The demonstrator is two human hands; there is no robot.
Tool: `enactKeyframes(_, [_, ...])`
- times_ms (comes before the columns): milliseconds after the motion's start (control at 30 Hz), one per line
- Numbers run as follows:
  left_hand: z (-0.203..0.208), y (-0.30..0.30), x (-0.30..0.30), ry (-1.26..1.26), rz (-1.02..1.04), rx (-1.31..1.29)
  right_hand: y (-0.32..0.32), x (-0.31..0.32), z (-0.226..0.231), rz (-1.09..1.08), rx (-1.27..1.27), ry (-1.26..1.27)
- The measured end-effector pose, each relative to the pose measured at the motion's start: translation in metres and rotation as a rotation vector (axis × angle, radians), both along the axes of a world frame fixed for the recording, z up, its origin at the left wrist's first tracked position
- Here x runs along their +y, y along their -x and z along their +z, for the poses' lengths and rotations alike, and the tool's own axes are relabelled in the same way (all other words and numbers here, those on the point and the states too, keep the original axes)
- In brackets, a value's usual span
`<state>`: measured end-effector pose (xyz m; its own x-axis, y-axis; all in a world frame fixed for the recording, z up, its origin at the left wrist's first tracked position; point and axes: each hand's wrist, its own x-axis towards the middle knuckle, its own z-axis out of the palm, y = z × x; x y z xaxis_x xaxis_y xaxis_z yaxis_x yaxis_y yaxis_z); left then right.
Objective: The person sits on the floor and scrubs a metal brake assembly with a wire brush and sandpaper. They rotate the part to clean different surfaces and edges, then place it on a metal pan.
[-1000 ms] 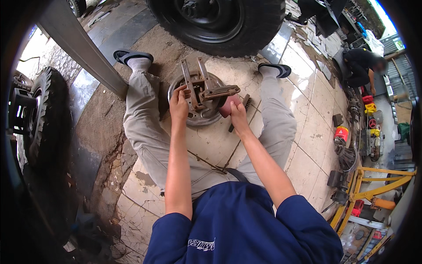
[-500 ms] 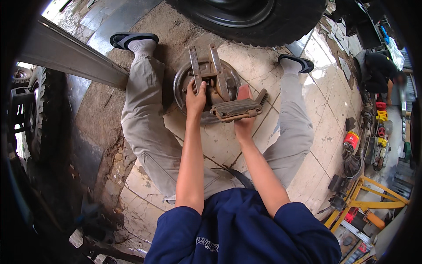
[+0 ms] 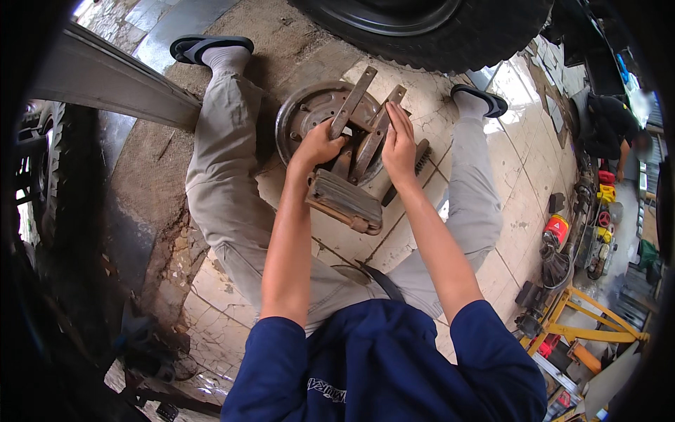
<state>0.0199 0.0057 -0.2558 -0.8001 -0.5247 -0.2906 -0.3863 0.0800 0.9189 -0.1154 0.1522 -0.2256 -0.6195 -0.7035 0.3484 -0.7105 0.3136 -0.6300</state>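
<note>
The left hand (image 3: 321, 147) clamps the left bar (image 3: 353, 102) of a rusty brown metal bracket (image 3: 367, 155) slanting away rightward. The right hand (image 3: 399, 146), fingers straight, flanks its right bar (image 3: 376, 136).

Large black tyre (image 3: 485, 43), grey metal beam (image 3: 119, 81), red can (image 3: 557, 228), yellow metal frame (image 3: 594, 333), co-worker (image 3: 606, 125) at far right

A: where's this cam sitting?
B: on the wearer's head, left one of a side-by-side fisheye pair.
A: facing?
B: steeply down past the navy shirt (image 3: 380, 359), left hand (image 3: 320, 146) and right hand (image 3: 399, 148) pretty close, above centre, floor (image 3: 517, 211) beyond, straight edges bending toward the rim.
</note>
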Motion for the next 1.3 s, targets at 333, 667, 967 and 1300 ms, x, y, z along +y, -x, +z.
enactKeyframes(333, [0.021, 0.022, -0.031, 0.279, -0.406, -0.074, -0.007, 0.048, -0.013, 0.031, 0.372, -0.356])
enactKeyframes(667, [-0.028, -0.044, 0.019, -0.182, 0.391, 0.460, -0.012, 0.046, 0.007, 0.272, 0.454, -0.405])
enactKeyframes(967, [0.023, -0.062, 0.057, 0.259, 0.141, 0.303, -0.015, 0.048, -0.002, 0.447, 0.466, -0.399])
enactKeyframes(1300, [-0.003, -0.011, 0.083, 0.416, 0.652, 0.405, 0.000, 0.046, 0.001, 0.393, 0.550, -0.353])
